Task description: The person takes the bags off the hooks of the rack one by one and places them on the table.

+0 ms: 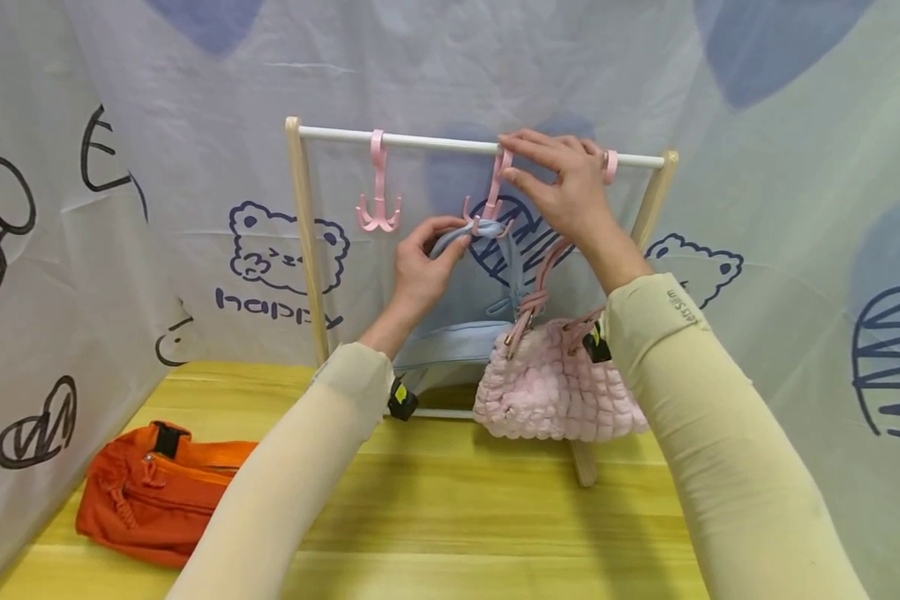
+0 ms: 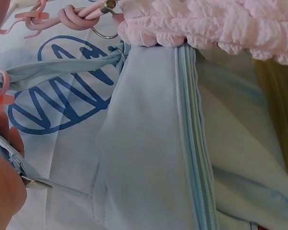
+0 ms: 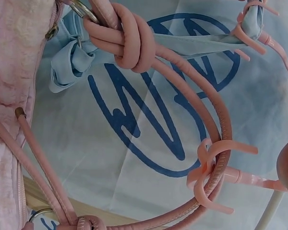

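Note:
My left hand [image 1: 423,267] pinches the light blue strap [image 1: 480,227] of a blue bag [image 1: 450,344], right beside the prongs of the middle pink hook [image 1: 492,187]. The strap passes over those prongs. Up at the white rail [image 1: 435,143], my right hand [image 1: 566,183] holds the top of this hook between thumb and fingers. Below hangs the blue bag, its zipper [image 2: 189,120] running lengthwise in the left wrist view. A quilted pink bag [image 1: 555,392] hangs at the right, its knotted handles looped over another pink hook [image 3: 206,167].
A third pink hook [image 1: 378,183] hangs on the left of the rail with nothing on it. Wooden posts [image 1: 307,242] carry the rail at both ends. An orange waist bag [image 1: 157,500] lies on the wooden tabletop [image 1: 420,517] at left. Printed cloth [image 1: 157,275] hangs behind.

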A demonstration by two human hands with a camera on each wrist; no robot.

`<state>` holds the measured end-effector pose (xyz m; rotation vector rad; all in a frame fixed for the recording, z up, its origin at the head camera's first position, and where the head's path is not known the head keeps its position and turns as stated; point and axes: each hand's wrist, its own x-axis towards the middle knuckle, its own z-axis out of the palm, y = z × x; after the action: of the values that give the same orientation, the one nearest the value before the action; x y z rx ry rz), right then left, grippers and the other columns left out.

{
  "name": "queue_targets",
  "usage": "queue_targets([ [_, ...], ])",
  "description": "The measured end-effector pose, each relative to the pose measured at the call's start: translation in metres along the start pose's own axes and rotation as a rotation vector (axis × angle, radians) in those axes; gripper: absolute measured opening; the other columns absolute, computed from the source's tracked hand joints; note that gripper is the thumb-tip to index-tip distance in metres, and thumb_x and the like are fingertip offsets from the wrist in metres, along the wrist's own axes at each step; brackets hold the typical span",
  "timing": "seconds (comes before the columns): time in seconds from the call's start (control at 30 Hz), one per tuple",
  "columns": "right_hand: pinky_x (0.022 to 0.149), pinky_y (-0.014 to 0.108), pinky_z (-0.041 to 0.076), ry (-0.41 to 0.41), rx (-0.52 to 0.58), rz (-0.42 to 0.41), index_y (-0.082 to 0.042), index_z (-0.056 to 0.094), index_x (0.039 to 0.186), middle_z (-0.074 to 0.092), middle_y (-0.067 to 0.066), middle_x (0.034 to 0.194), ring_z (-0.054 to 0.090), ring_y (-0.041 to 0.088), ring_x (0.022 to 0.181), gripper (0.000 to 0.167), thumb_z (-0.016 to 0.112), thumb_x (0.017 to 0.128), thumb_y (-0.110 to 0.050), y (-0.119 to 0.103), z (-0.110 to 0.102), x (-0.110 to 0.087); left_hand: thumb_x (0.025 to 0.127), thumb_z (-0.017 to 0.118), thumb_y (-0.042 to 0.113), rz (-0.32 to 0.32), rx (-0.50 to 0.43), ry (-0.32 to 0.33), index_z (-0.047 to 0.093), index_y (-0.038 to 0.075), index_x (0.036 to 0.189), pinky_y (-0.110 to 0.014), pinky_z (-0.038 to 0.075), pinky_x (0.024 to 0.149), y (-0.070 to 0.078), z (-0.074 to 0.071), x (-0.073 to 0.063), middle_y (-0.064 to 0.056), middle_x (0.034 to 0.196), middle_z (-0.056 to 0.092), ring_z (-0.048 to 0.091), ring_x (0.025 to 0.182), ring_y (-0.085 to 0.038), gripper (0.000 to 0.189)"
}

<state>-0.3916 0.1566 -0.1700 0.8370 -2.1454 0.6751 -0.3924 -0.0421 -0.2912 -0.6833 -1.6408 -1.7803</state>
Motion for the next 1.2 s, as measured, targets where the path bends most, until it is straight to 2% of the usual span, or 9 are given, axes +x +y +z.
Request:
queue_targets([
  [0.2,0.116,0.042,0.021,-0.002,0.005,0.023,-0.018,0.069,0.139,0.061,0.004,0.148,0.054,0.029,0.126,0.042,0.074,0.099,-0.026,-0.002,0.000,-0.001,0.092,0.075,-0.004,-0.015,-0.024,0.040,0.072,-0.008,0.115,-0.023,0.058,0.080,0.003,0.001,0.001,-0.023,0.109,0.074,0.068,0.088,-0.004,0.023],
  [0.63,0.119,0.042,0.018,-0.027,-0.002,0.044,-0.019,0.067,0.142,0.058,0.004,0.151,0.053,0.029,0.128,0.043,0.073,0.099,-0.026,-0.005,-0.003,-0.001,0.094,0.078,0.007,-0.045,0.018,0.039,0.075,-0.001,0.115,-0.025,0.058,0.083,0.012,0.001,0.005,-0.014,0.111,0.075,0.069,0.094,-0.012,0.022],
  [0.9,0.119,0.043,0.019,-0.039,-0.018,0.054,-0.019,0.066,0.143,0.058,0.004,0.151,0.052,0.029,0.130,0.044,0.072,0.100,-0.027,-0.005,-0.004,-0.001,0.094,0.077,0.003,-0.015,-0.004,0.042,0.075,-0.004,0.115,-0.022,0.056,0.079,0.014,0.004,0.008,-0.020,0.111,0.075,0.067,0.090,-0.006,0.022],
  [1.2,0.119,0.043,0.019,-0.035,-0.018,0.044,-0.019,0.066,0.143,0.058,0.004,0.151,0.053,0.029,0.130,0.043,0.072,0.100,-0.027,-0.005,-0.003,-0.001,0.094,0.077,0.003,-0.002,-0.012,0.056,0.075,-0.005,0.113,-0.023,0.057,0.082,0.018,0.006,0.011,-0.018,0.115,0.076,0.069,0.094,-0.006,0.021],
])
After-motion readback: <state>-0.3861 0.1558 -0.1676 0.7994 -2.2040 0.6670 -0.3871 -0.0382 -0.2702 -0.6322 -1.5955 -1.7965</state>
